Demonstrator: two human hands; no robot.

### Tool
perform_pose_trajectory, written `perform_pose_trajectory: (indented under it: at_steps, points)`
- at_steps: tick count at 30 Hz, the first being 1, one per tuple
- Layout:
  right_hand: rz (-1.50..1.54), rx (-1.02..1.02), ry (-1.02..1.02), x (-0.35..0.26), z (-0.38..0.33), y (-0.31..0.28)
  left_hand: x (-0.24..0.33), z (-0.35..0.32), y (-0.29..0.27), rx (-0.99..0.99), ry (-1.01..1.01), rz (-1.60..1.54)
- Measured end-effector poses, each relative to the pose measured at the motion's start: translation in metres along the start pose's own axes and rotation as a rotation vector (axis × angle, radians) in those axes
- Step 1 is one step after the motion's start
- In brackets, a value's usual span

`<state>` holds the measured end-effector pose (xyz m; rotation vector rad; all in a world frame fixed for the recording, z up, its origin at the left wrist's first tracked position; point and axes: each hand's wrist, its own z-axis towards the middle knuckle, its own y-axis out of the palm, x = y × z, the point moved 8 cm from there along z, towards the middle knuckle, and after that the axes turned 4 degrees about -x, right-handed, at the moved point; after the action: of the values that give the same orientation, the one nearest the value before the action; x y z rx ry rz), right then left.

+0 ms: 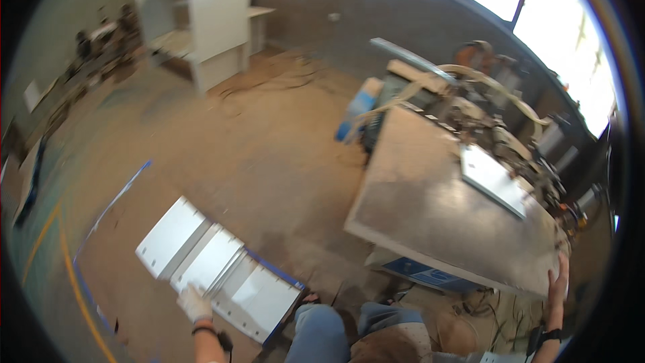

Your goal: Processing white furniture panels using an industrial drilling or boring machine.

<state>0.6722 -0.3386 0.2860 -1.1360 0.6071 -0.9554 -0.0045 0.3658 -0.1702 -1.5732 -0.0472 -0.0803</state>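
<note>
My left hand (195,304), in a pale glove with a dark band at the wrist, is at the near edge of several white panels (208,255). The panels lie overlapping in a slanting row at the lower left, with small dark holes along their edges. Blur hides whether its fingers grip a panel or only touch it. At the far right, my right hand (559,279) is bare, its fingers stretched out along the corner of a brown-topped work table (423,181). Another white panel (494,178) lies on that table.
Machinery with hoses (497,104) stands behind the table, and a blue-labelled box (430,274) sits beneath it. A white cabinet (218,13) stands at the back left. Cables lie on the floor below the table. Yellow floor tape (70,265) runs at left.
</note>
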Motion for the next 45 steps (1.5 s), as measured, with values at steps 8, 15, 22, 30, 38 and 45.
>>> perform_pose_trajectory:
  at_steps: [8, 15, 22, 30, 38, 45]
  points:
    - [-0.187, -0.748, 0.800, 0.048, -0.442, 0.146, 0.251, -0.129, -0.193, 0.024, 1.159, -0.664]
    - [-0.184, -0.332, 0.737, -0.002, -0.478, 0.175, 0.505, -0.286, -0.455, 0.268, 1.881, -0.672]
    - [0.336, -0.666, 1.206, 0.074, -0.464, 0.129, 0.711, -0.223, -0.371, -0.056, 1.433, 0.118]
    - [0.524, 0.409, 0.355, 0.014, -0.205, -0.062, 0.692, -0.246, -0.388, -0.069, 1.441, 0.160]
    - [0.269, 0.130, -0.482, -0.153, 0.081, -0.004, 0.460, -0.253, -0.403, 0.227, 1.536, -0.190]
    - [0.286, -0.145, -0.625, -0.219, 0.184, 0.105, 0.173, -0.137, -0.325, 0.334, 0.823, -0.333]
